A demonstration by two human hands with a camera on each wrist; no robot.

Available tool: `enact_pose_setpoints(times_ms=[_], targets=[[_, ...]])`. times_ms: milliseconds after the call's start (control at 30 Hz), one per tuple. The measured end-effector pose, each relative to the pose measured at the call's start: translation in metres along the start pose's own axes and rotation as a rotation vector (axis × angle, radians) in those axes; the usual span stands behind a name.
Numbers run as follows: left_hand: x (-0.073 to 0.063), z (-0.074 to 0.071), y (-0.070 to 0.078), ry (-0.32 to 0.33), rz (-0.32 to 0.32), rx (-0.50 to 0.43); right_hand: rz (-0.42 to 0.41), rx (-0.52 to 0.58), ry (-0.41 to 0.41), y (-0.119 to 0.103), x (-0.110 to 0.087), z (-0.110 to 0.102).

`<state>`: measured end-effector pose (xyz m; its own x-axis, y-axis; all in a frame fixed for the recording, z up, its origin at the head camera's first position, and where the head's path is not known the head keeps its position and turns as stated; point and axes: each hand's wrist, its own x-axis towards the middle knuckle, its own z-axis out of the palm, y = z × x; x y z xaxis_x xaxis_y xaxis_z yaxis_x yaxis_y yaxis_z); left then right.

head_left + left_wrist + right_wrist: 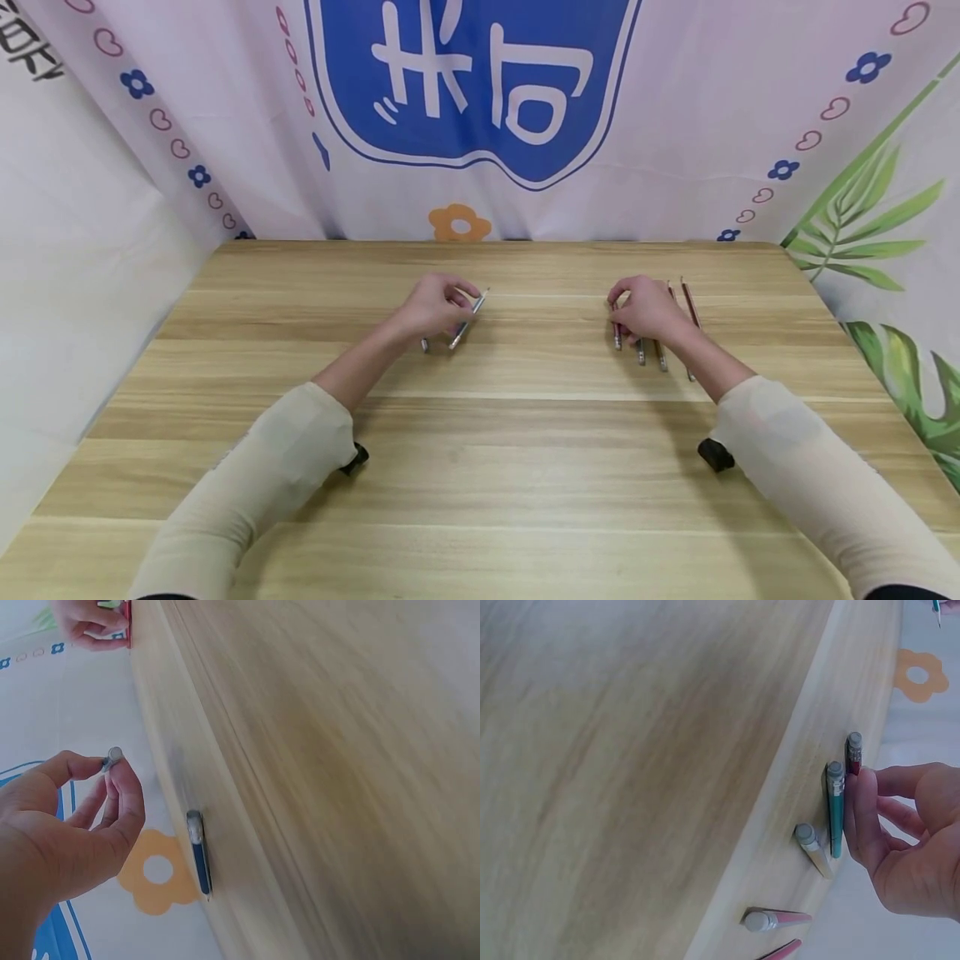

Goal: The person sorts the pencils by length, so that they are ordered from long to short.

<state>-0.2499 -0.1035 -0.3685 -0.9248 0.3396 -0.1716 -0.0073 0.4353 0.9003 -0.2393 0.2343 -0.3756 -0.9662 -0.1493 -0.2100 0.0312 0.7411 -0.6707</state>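
Observation:
My left hand [433, 308] pinches a green pencil [457, 337] between thumb and fingers. It tilts above the tabletop, and its eraser end [114, 754] faces the left wrist camera. Beneath that hand a dark pencil [199, 855] lies on the wood. On the other side, my right hand [647, 308] pinches a red pencil [855, 754] near its eraser end; whether it is lifted off the table cannot be told. Beside it lie a green pencil [835, 806], a yellowish pencil [815, 853], a pink pencil [778, 919] and a red pencil [784, 950], partly cut off.
The wooden table [480, 467] spreads out in front of me. A printed curtain [690, 125] with a blue emblem hangs along its far edge. White cloth with leaf prints [862, 242] covers the right side.

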Motion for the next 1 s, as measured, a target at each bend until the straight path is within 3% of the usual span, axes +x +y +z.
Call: enact_pose_setpoints(times_ms=[467, 667, 1000], targets=[[0.01, 0.024, 0.013, -0.017, -0.051, -0.054, 0.025, 0.019, 0.022, 0.001, -0.001, -0.002], [0.014, 0.032, 0.013, -0.031, -0.045, -0.083, 0.018, 0.058, 0.012, 0.0, -0.004, -0.005], [0.019, 0.041, 0.017, -0.044, -0.037, -0.078, 0.027, 0.033, 0.045, 0.003, -0.006, -0.006]])
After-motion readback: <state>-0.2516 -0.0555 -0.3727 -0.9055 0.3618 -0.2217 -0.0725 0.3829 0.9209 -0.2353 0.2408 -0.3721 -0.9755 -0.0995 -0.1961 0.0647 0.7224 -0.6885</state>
